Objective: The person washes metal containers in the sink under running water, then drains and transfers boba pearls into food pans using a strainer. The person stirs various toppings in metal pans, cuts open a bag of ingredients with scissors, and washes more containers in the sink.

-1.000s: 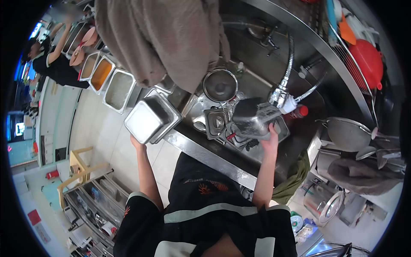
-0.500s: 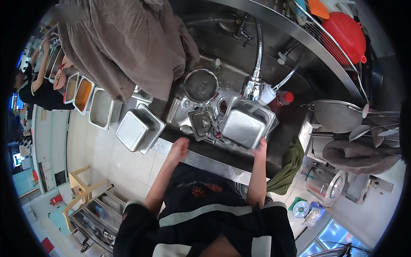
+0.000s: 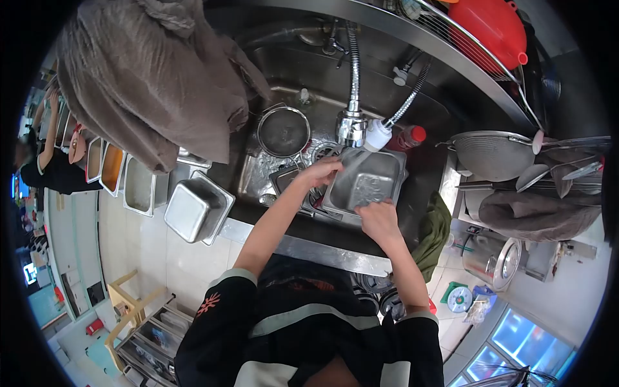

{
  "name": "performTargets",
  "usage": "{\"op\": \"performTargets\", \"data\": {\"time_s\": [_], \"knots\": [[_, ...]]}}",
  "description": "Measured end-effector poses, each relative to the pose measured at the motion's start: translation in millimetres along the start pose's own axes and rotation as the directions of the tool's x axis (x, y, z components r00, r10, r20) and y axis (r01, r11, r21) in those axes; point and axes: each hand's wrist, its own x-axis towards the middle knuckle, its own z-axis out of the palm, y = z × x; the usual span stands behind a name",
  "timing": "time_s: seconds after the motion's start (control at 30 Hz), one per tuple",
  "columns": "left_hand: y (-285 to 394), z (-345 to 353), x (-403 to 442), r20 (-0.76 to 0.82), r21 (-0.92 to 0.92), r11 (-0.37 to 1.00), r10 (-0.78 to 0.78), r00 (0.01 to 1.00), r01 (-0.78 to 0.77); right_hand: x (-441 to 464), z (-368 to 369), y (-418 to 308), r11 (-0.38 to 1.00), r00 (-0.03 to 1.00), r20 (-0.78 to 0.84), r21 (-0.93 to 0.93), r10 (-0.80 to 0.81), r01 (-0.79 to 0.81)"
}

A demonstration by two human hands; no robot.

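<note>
A square steel food pan (image 3: 387, 169) is in the sink under the tap, its hollow side up, with water running into it. My right hand (image 3: 379, 219) is closed on its near rim. My left hand (image 3: 322, 171) is at its left rim, fingers bent over the edge; their exact hold is partly hidden. The chrome tap head (image 3: 351, 131) and a white spray head (image 3: 378, 135) hang just above. Left of the pan a round strainer (image 3: 284, 132) lies in the sink. Smaller steel pans under my left wrist are mostly covered.
An upturned steel pan (image 3: 190, 205) sits at the sink's left edge, beside food pans (image 3: 138, 187). A brown cloth (image 3: 155, 84) hangs at upper left, a green cloth (image 3: 435, 226) on the right edge. A red-capped bottle (image 3: 412, 135) stands behind. Another person (image 3: 48, 161) is at far left.
The pan has turned from bottom up to hollow side up and now catches water. My left hand has moved from the sink's front edge to the pan's left rim.
</note>
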Motion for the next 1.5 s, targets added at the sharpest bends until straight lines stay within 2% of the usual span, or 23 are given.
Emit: {"op": "performTargets", "data": {"time_s": [0.07, 0.1, 0.2, 0.23, 0.27, 0.3, 0.37, 0.43, 0.47, 0.53, 0.57, 0.63, 0.7, 0.73, 0.83, 0.93, 1.0, 1.07, 1.17, 1.27, 1.37, 1.43, 1.5], "knots": [[8.1, 15.6, 11.5, -0.07, -0.084, 0.987, 0.132, 0.989, -0.137, -0.2, 1.8, 5.2, 0.994, 0.995, 0.035, -0.067, 0.091, -0.088], [15.8, 24.2, 9.0, -0.113, -0.122, 0.971, 0.194, 0.974, -0.208, 5.5, 11.1, 11.0, 0.989, 0.992, -0.045, -0.087, 0.117, -0.121], [68.4, 40.6, -21.6, -0.255, 0.121, 0.926, 0.377, 0.89, -0.358, 34.3, 45.1, 31.7, 0.982, 0.953, -0.26, -0.068, 0.155, -0.178], [80.6, 36.7, -24.0, -0.219, 0.24, 0.862, 0.497, 0.84, -0.447, 46.5, 53.2, 34.1, 0.986, 0.938, -0.309, -0.014, 0.155, -0.167], [86.8, 23.8, -17.4, -0.145, 0.37, 0.765, 0.608, 0.781, -0.527, 61.5, 70.6, 34.5, 0.992, 0.826, -0.554, 0.116, 0.099, -0.04], [91.9, 10.9, -11.8, -0.056, 0.485, 0.643, 0.699, 0.713, -0.592, 69.1, 85.0, 26.9, 0.985, 0.833, -0.544, 0.172, 0.105, -0.012], [108.7, 0.2, -21.3, 0.055, 0.533, 0.544, 0.741, 0.669, -0.647, 80.5, 102.9, 6.7, 0.958, 0.847, -0.519, 0.284, 0.113, 0.046], [115.3, -14.3, -37.0, 0.133, 0.649, 0.48, 0.692, 0.709, -0.59, 73.7, 90.0, -12.6, 0.868, 0.894, -0.422, 0.489, 0.149, 0.086], [111.4, -18.6, -45.4, 0.029, 0.597, 0.624, 0.612, 0.79, -0.505, 66.1, 79.2, -20.4, 0.807, 0.916, -0.368, 0.584, 0.159, 0.094], [88.2, -18.4, -63.0, -0.144, 0.43, 0.851, 0.394, 0.908, -0.301, 40.0, 54.7, -22.6, 0.842, 0.934, -0.341, 0.531, 0.108, 0.096], [70.3, -9.6, -67.3, -0.175, 0.232, 0.897, 0.419, 0.891, -0.376, 30.9, 49.7, -18.1, 0.859, 0.942, -0.324, 0.503, 0.084, 0.096], [33.1, 2.2, -58.6, -0.247, -0.14, 0.863, 0.443, 0.862, -0.485, 27.5, 62.1, -14.0, 0.803, 0.992, -0.13, 0.592, 0.011, 0.069], [8.9, 11.4, -35.4, -0.351, -0.147, 0.806, 0.5, 0.792, -0.574, 39.2, 58.5, -16.9, 0.696, 0.992, 0.094, 0.718, -0.079, -0.013], [0.3, 19.9, -27.3, -0.367, -0.136, 0.791, 0.52, 0.771, -0.597, 52.9, 57.2, -19.3, 0.677, 0.962, 0.267, 0.719, -0.063, -0.156], [8.0, 36.8, -15.5, -0.354, 0.117, 0.801, 0.586, 0.729, -0.587, 70.1, 74.2, -20.6, 0.468, 0.968, 0.216, 0.847, 0.128, -0.25], [28.8, 44.2, -17.1, -0.378, -0.047, 0.838, 0.488, 0.786, -0.543, 54.4, 42.5, -36.2, 0.598, 0.873, 0.154, 0.672, 0.464, -0.436], [30.1, 45.9, -10.7, -0.434, -0.074, 0.807, 0.503, 0.747, -0.586, 50.1, 59.6, -39.2, 0.747, 0.814, -0.31, 0.631, 0.491, -0.21], [38.0, 53.0, -11.2, -0.48, -0.144, 0.758, 0.509, 0.714, -0.637, 53.5, 76.7, -34.1, 0.867, 0.65, -0.666, 0.497, 0.364, 0.023], [24.7, 26.6, 6.4, -0.35, -0.511, 0.651, 0.439, 0.827, -0.562, 56.6, 72.8, -35.3, 0.846, 0.651, -0.647, 0.533, 0.397, 0.013], [33.9, 43.2, -2.5, -0.487, -0.361, 0.717, 0.401, 0.776, -0.597, 70.5, 60.0, -37.4, 0.718, 0.772, -0.306, 0.644, 0.558, -0.264], [22.7, 18.8, 13.4, -0.461, -0.36, 0.698, 0.444, 0.769, -0.619, 69.7, 66.4, -40.1, 0.715, 0.708, -0.427, 0.681, 0.562, -0.158], [16.3, 6.2, 18.7, -0.432, -0.373, 0.734, 0.404, 0.806, -0.568, 65.0, 74.1, -37.3, 0.65, 0.752, -0.346, 0.747, 0.561, -0.141], [9.5, 8.7, 17.1, -0.466, -0.432, 0.763, 0.267, 0.843, -0.481, 67.0, 74.3, -35.9, 0.591, 0.766, -0.295, 0.795, 0.571, -0.135]]}}
